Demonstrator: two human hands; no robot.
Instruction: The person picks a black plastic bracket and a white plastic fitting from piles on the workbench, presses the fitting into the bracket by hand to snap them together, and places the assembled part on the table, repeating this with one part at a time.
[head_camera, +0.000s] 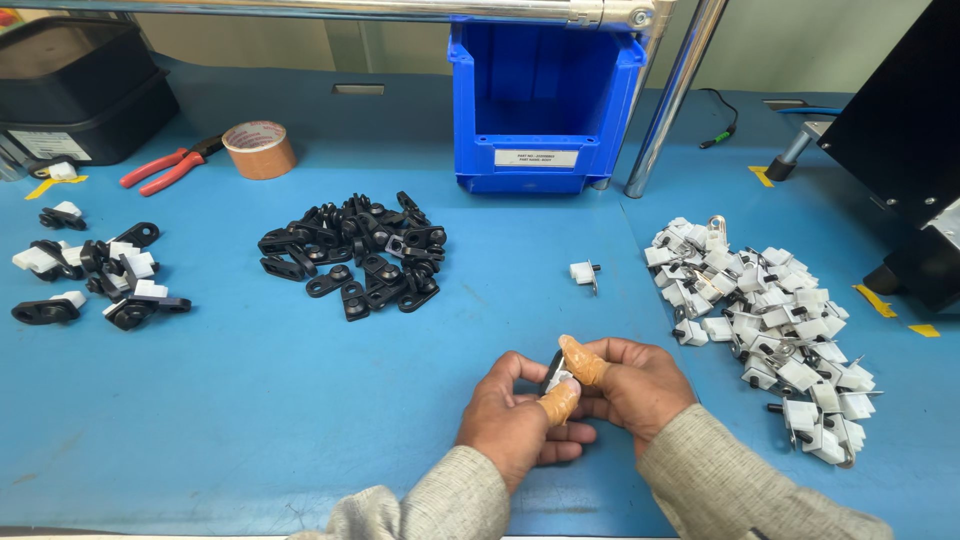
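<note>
A white rectangular label (535, 158) sits on the blue bin's (540, 110) front — another white label (50, 146) on the black box (75, 90), far left.

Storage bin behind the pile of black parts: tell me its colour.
The storage bin is bright blue, with a white label on its front lip; the head view shows it.

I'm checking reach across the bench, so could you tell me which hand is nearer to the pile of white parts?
Right. The right hand sits just left of the white parts pile; the left hand lies farther left.
</note>
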